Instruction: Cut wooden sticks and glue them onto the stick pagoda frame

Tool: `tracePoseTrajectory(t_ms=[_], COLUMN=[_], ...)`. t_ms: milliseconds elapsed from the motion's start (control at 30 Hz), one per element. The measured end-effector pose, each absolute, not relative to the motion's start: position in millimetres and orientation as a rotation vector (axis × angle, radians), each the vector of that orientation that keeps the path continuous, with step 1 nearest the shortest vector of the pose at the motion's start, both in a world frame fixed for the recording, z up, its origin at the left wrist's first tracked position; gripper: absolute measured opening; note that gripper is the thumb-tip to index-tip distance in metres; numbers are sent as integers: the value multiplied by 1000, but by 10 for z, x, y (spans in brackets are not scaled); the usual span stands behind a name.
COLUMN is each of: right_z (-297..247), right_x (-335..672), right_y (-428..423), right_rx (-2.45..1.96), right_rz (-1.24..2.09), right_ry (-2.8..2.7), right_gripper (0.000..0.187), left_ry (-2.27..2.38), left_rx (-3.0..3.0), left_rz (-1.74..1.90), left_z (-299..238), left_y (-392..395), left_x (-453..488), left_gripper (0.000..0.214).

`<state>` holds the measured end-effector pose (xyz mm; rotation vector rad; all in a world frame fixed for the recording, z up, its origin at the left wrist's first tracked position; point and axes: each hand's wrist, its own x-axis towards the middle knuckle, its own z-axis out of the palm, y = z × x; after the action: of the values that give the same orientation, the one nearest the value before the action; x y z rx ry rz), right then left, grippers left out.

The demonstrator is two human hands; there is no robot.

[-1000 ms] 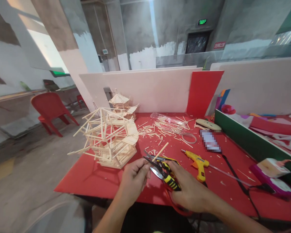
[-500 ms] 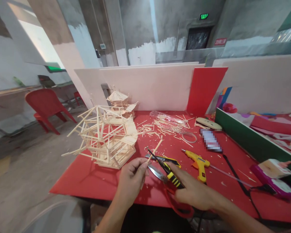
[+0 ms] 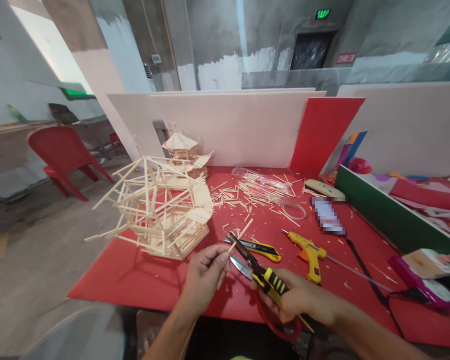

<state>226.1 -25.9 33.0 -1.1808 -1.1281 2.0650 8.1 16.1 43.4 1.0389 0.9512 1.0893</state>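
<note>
Fingers of left hand [image 3: 204, 275] pinch thin pale wooden stick [image 3: 244, 231], likely for steadiness; right hand [image 3: 302, 297] clasps black-and-yellow long-nosed metal pliers [image 3: 261, 271]

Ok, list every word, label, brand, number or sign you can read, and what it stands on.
No text is clearly readable.
Green lit sign above the dark door: too blurred.
Red sign beside that door: pale characters, too blurred.
Phone screen: pixelated.
Yellow glue gun: markings too small.
</note>
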Motion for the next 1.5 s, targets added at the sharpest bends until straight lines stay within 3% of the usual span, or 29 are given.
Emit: tracePoseTrajectory(t_ms=[200,433,600,800,1000,1233,1400,1500], right_z=[237,387,550,488,386,360,442,463], right_x=[2296,2274,2244,2130,2127,2144,2095,2071], right_y=[-185,-69,-29,-44,-70,-56,-77,-109], right_rx=[-1115,-1098,-1477,-1537,-1653,-1572,-1539,-1558], right_rz=[2176,2287,1944,1300,813,600,740,835], right_ry=[-975,-987,-1420,-1911,-2099,-2211,-2153,-2080], right_gripper=[46,52,56,78,72,68,48,46], left_ry=[887,834,922,930,887,845,861,909], left_rx=[989,992,967,986,1015,1052,1163,1337], left_rz=[1113,1101,1071,998,966,955,947,1044], left_z=[308,136,152,203,167,173,260,346], left_y=[241,321,357,359,342,323,282,248], left_x=[70,31,30,35,28,3,-23,-7], left_gripper=[28,27,32,39,40,39,37,30])
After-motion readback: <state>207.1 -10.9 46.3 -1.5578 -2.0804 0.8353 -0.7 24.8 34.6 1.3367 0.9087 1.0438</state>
